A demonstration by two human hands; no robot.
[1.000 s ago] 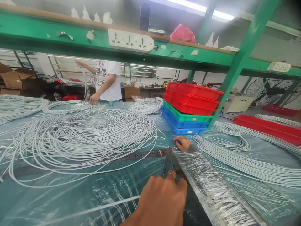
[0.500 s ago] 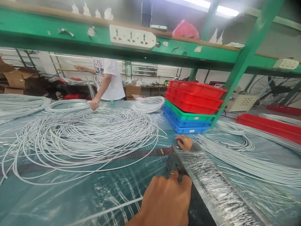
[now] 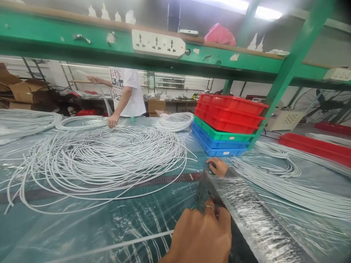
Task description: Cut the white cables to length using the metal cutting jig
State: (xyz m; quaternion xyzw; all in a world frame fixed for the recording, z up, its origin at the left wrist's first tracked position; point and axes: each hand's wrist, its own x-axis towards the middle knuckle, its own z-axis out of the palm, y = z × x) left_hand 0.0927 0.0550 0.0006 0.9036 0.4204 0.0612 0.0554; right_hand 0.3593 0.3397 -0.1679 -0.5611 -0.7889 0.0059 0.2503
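while the left hand (image 3: 204, 230) bends its fingers against the near side of the dark metal block (image 3: 246, 204), a single white cable (image 3: 131, 241) runs in from the left, low over the worktop (image 3: 82, 233), and meets that hand at its outer edge. the right hand (image 3: 218, 167) lies just past the far end of the block, below the stacked trays (image 3: 227, 124), with its fingers loosely curled. to work well here, it seems best to press the left fingertips squarely to the block's side without shoving it, to let the cable lie straight with no kink at the hand, and to hold the right hand clear of the block's edge, which looks hard. the big loose coil (image 3: 109, 157) lies left of the block, apart from both hands, and its stray ends are best left out of the way. the left fingertips are tucked out of sight, so whether they pinch the cable or only push on the block cannot be told. whether the right hand has anything in it cannot be told either, its palm being turned away. the block's near end runs out of view at the bottom, and so does the left wrist.
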